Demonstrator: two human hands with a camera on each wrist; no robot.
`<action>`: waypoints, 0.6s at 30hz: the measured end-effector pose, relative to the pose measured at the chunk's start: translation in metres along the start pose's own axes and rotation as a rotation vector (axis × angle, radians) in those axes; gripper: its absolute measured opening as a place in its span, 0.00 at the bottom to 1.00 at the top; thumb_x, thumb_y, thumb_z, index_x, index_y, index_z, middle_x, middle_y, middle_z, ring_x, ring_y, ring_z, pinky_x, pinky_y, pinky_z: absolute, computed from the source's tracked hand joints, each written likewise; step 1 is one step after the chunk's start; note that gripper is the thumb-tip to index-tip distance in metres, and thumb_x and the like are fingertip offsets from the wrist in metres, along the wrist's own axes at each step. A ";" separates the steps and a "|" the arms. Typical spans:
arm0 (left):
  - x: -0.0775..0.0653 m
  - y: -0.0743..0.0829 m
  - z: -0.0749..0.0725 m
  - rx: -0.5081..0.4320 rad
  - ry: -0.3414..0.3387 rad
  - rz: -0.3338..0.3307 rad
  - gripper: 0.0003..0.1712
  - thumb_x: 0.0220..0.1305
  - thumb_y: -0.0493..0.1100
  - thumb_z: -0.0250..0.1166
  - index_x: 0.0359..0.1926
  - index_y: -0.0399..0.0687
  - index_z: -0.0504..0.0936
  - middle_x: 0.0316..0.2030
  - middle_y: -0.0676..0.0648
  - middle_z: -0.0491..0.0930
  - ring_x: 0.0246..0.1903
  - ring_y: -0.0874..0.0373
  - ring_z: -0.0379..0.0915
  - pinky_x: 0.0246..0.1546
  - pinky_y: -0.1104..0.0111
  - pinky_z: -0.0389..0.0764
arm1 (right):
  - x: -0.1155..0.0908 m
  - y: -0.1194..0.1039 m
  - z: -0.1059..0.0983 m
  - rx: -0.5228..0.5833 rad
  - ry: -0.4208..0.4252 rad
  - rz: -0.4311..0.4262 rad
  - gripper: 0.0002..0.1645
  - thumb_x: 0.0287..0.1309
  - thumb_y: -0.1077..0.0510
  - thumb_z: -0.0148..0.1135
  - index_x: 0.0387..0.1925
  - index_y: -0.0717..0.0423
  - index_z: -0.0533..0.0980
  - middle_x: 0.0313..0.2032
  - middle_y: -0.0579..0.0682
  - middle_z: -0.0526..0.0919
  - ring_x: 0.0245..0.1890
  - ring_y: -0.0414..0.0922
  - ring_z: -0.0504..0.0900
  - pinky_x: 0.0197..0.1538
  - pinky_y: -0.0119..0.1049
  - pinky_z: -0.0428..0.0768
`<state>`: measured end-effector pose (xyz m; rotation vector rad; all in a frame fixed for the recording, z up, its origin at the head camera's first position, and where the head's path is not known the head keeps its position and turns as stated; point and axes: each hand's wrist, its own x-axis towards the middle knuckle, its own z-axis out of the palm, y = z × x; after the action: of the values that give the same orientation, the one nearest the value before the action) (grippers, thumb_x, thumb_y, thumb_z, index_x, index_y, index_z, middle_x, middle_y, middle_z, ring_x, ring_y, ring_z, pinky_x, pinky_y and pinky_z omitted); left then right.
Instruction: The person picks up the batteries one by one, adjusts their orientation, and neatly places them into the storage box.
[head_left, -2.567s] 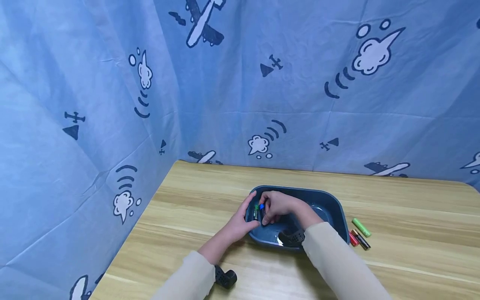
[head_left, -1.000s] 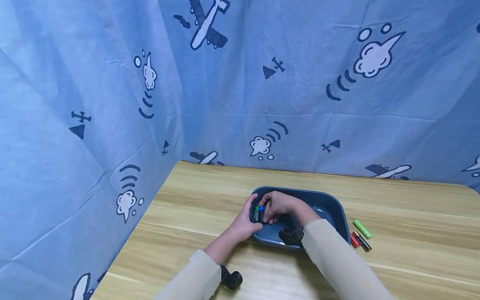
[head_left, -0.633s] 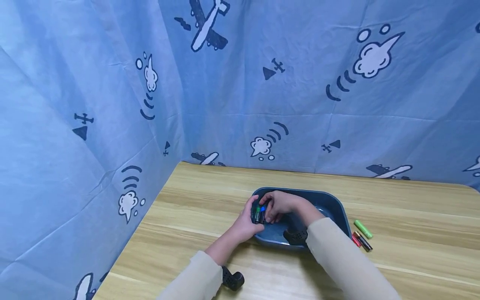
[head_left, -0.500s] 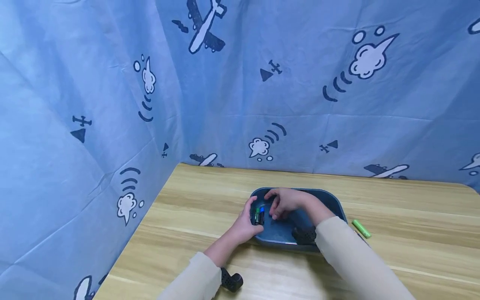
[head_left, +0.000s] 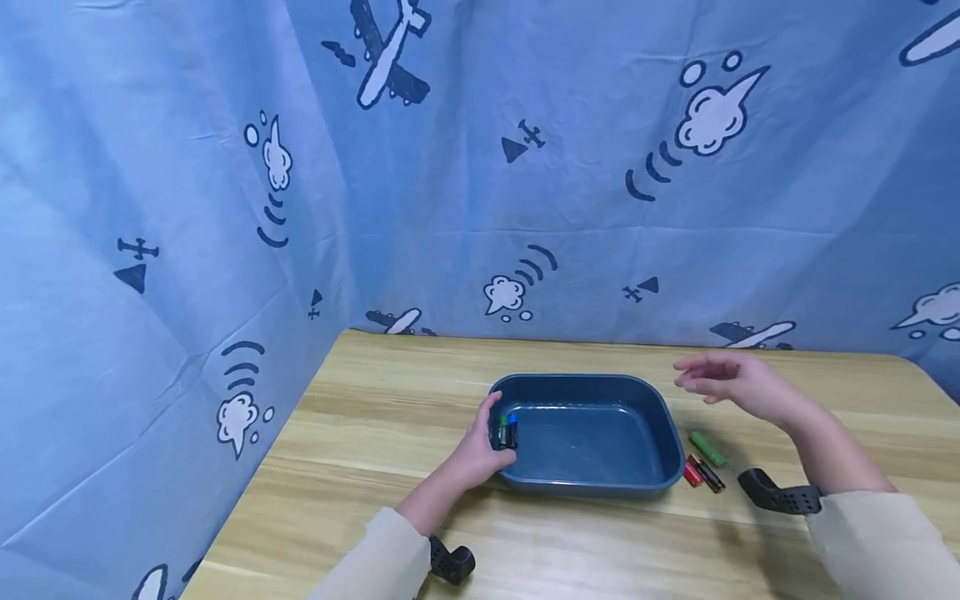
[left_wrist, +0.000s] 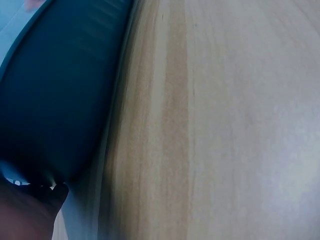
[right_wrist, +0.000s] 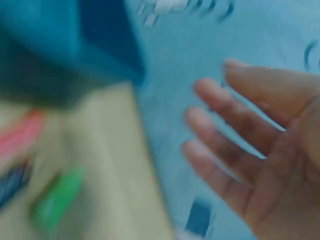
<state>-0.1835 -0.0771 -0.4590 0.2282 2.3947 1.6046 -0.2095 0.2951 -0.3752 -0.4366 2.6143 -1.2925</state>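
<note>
A green-topped battery [head_left: 503, 432] and a blue-topped battery [head_left: 513, 432] sit side by side in the bin [head_left: 585, 442], just beside the left hand [head_left: 477, 450], its thumb and fingers spread wide at the bin's end; two look placed, three seem left outside, a green battery [head_left: 707, 448], red battery [head_left: 692, 472] and black battery [head_left: 709, 476], near the raised right hand [head_left: 735, 385], loose and holding nothing
</note>
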 end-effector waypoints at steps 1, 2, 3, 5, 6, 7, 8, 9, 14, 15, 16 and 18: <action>0.000 0.000 0.000 0.000 0.000 0.001 0.50 0.50 0.32 0.64 0.70 0.58 0.47 0.66 0.36 0.52 0.60 0.38 0.54 0.52 0.47 0.69 | -0.007 0.010 -0.002 -0.035 -0.013 0.000 0.24 0.59 0.57 0.58 0.54 0.67 0.70 0.45 0.62 0.79 0.38 0.36 0.79 0.37 0.35 0.79; 0.000 0.000 0.000 -0.002 -0.002 0.001 0.50 0.50 0.32 0.63 0.70 0.57 0.47 0.66 0.36 0.52 0.60 0.38 0.54 0.52 0.47 0.69 | -0.013 0.021 -0.002 -0.076 -0.035 0.004 0.24 0.58 0.58 0.59 0.53 0.67 0.71 0.46 0.62 0.79 0.40 0.37 0.78 0.38 0.33 0.78; 0.000 0.000 0.000 -0.001 -0.004 0.001 0.50 0.50 0.32 0.63 0.70 0.57 0.47 0.66 0.36 0.52 0.60 0.38 0.54 0.53 0.47 0.69 | -0.018 0.030 -0.002 -0.114 -0.061 0.007 0.24 0.56 0.58 0.61 0.53 0.66 0.72 0.47 0.62 0.78 0.42 0.39 0.78 0.38 0.32 0.78; 0.000 -0.001 -0.001 0.000 -0.008 -0.005 0.50 0.50 0.33 0.63 0.70 0.57 0.47 0.66 0.36 0.52 0.60 0.39 0.54 0.53 0.47 0.68 | -0.026 0.046 0.000 -0.159 -0.115 0.006 0.26 0.51 0.60 0.64 0.53 0.66 0.72 0.50 0.63 0.76 0.46 0.47 0.77 0.40 0.34 0.77; -0.001 -0.001 -0.002 -0.001 -0.013 -0.007 0.50 0.50 0.33 0.63 0.70 0.58 0.46 0.66 0.36 0.52 0.60 0.39 0.54 0.53 0.47 0.68 | -0.029 0.053 0.002 -0.155 -0.144 0.007 0.29 0.49 0.61 0.66 0.54 0.66 0.71 0.52 0.65 0.74 0.48 0.53 0.75 0.42 0.37 0.77; -0.001 -0.001 -0.003 -0.002 -0.018 -0.009 0.50 0.50 0.33 0.63 0.70 0.57 0.46 0.66 0.36 0.51 0.61 0.39 0.54 0.54 0.47 0.68 | -0.030 0.059 0.004 -0.147 -0.167 -0.002 0.32 0.46 0.61 0.67 0.55 0.67 0.70 0.54 0.67 0.72 0.50 0.59 0.73 0.45 0.42 0.77; -0.001 -0.001 -0.004 -0.002 -0.022 -0.007 0.50 0.51 0.33 0.63 0.70 0.57 0.46 0.66 0.36 0.51 0.61 0.39 0.54 0.54 0.47 0.67 | -0.031 0.063 0.006 -0.144 -0.185 -0.006 0.36 0.43 0.61 0.69 0.56 0.67 0.69 0.55 0.68 0.70 0.52 0.62 0.71 0.47 0.47 0.75; -0.001 -0.001 -0.005 -0.003 -0.025 -0.004 0.51 0.51 0.33 0.63 0.70 0.57 0.45 0.66 0.36 0.50 0.61 0.39 0.53 0.54 0.46 0.67 | -0.032 0.066 0.008 -0.140 -0.201 -0.018 0.40 0.40 0.61 0.70 0.57 0.67 0.68 0.56 0.69 0.68 0.53 0.66 0.68 0.49 0.53 0.72; -0.001 -0.001 -0.006 -0.013 -0.040 0.010 0.51 0.52 0.32 0.62 0.70 0.57 0.44 0.67 0.37 0.48 0.63 0.39 0.51 0.55 0.46 0.66 | -0.031 0.069 0.016 -0.175 -0.209 -0.034 0.50 0.31 0.62 0.73 0.61 0.70 0.63 0.60 0.72 0.63 0.57 0.70 0.59 0.51 0.60 0.67; 0.000 -0.001 -0.005 -0.015 -0.044 0.010 0.51 0.52 0.32 0.63 0.70 0.58 0.44 0.68 0.38 0.48 0.63 0.39 0.51 0.55 0.46 0.66 | -0.031 0.069 0.017 -0.194 -0.209 -0.039 0.50 0.30 0.63 0.73 0.60 0.71 0.63 0.60 0.72 0.62 0.58 0.70 0.58 0.51 0.59 0.68; 0.000 -0.001 -0.006 -0.014 -0.044 0.011 0.51 0.52 0.33 0.63 0.70 0.58 0.44 0.67 0.38 0.48 0.63 0.40 0.51 0.55 0.46 0.66 | -0.029 0.068 0.018 -0.213 -0.211 -0.044 0.49 0.29 0.65 0.73 0.59 0.71 0.64 0.60 0.73 0.62 0.58 0.71 0.57 0.51 0.59 0.68; 0.002 -0.001 -0.008 -0.017 -0.043 0.017 0.51 0.52 0.32 0.63 0.70 0.58 0.44 0.67 0.38 0.48 0.63 0.40 0.51 0.55 0.46 0.65 | -0.024 0.066 0.019 -0.255 -0.214 -0.061 0.47 0.27 0.67 0.73 0.57 0.70 0.67 0.60 0.73 0.61 0.58 0.72 0.56 0.51 0.61 0.67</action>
<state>-0.1872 -0.0840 -0.4570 0.2771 2.3525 1.6098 -0.1932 0.3271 -0.4388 -0.6605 2.6062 -0.8736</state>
